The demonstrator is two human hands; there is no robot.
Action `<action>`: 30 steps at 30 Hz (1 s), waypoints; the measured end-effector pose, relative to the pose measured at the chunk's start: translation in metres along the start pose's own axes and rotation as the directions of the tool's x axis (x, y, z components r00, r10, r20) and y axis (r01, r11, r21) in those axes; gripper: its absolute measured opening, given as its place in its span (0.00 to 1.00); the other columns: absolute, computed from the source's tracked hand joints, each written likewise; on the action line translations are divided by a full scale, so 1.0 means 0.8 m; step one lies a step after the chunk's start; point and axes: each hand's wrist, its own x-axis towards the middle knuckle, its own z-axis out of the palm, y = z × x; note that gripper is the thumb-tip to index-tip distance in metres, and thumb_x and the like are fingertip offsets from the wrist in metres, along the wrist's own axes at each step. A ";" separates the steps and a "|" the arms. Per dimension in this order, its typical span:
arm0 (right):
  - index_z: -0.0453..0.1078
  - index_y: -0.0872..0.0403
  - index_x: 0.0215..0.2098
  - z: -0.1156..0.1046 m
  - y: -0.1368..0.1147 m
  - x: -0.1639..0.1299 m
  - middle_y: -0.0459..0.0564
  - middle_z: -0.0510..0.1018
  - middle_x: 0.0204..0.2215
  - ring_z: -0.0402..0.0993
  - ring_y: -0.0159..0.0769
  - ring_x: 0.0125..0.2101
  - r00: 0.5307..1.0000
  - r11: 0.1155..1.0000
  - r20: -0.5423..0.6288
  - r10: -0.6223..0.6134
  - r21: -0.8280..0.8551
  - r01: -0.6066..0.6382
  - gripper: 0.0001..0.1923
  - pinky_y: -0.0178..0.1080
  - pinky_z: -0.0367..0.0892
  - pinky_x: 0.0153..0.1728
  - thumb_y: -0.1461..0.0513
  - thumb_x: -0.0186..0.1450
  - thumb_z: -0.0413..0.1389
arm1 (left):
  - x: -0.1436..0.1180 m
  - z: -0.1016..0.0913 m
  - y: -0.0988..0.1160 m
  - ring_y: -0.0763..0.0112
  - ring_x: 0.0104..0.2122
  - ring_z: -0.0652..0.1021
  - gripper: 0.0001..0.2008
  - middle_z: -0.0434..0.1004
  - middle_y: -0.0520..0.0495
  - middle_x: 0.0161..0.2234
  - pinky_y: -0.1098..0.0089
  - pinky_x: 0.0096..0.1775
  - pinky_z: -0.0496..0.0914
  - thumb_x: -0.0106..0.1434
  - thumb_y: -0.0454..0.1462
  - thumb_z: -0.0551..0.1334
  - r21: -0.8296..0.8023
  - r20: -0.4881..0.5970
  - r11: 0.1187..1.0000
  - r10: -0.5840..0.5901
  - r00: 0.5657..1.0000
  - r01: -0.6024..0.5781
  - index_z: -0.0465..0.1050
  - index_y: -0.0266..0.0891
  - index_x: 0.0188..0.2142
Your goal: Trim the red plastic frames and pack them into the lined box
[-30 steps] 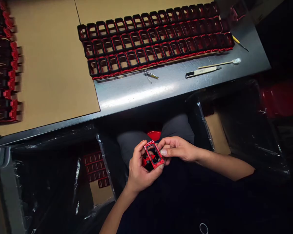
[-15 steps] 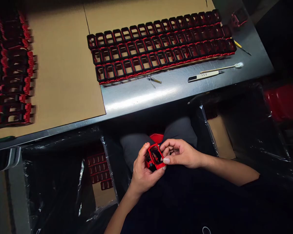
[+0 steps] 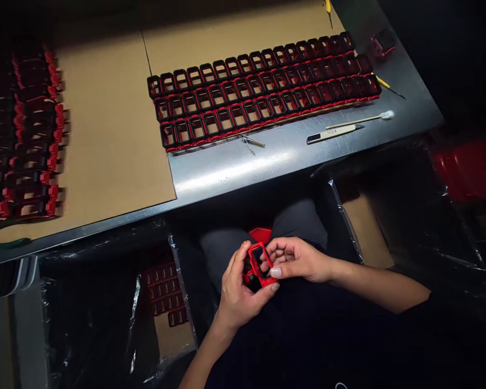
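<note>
A small red and black plastic frame with a rectangular opening is held over my lap. My left hand wraps round its left side and lower edge, fingers behind it and thumb along the bottom. On the right side, my right hand pinches the frame's edge, its thumb at the lower right corner and its fingertips partly behind the opening. Rows of similar red and black frames stand on the table beyond my hands.
More frames stand on the cardboard at left. Along the metal table lie a white-handled knife, a cotton swab and a yellow-handled tool. Plastic-lined boxes flank my legs; the left one holds frames.
The frame is turned slightly in my hands, and my right fingertips reach further behind its opening. The view has shifted a little, so the table sits lower.
</note>
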 end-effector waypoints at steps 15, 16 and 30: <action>0.70 0.58 0.35 -0.014 0.011 0.002 0.44 0.79 0.28 0.76 0.27 0.26 0.996 0.991 -0.073 -0.047 0.122 0.055 0.22 0.33 0.70 0.31 0.53 0.53 0.71 | 0.026 0.008 -0.004 0.56 0.45 0.82 0.39 0.78 0.39 0.49 0.59 0.43 0.79 0.58 0.44 0.70 0.061 0.149 0.996 0.050 0.988 -0.060 0.57 0.43 0.65; 0.70 0.58 0.35 -0.015 0.012 0.001 0.44 0.79 0.28 0.75 0.27 0.25 0.995 0.989 -0.084 -0.047 0.135 0.058 0.22 0.33 0.70 0.31 0.54 0.53 0.72 | 0.029 0.010 -0.004 0.56 0.45 0.82 0.39 0.79 0.40 0.49 0.59 0.44 0.79 0.58 0.44 0.70 0.057 0.163 0.996 0.055 0.985 -0.065 0.56 0.43 0.65; 0.66 0.55 0.54 -0.220 -0.007 -0.081 0.51 0.77 0.43 0.76 0.34 0.40 0.456 0.963 -0.849 -0.267 -0.256 0.088 0.24 0.39 0.74 0.41 0.59 0.62 0.65 | 0.051 -0.003 -0.059 0.58 0.45 0.83 0.27 0.84 0.44 0.44 0.61 0.50 0.77 0.62 0.50 0.63 0.076 0.334 0.961 -0.277 0.901 0.268 0.70 0.41 0.56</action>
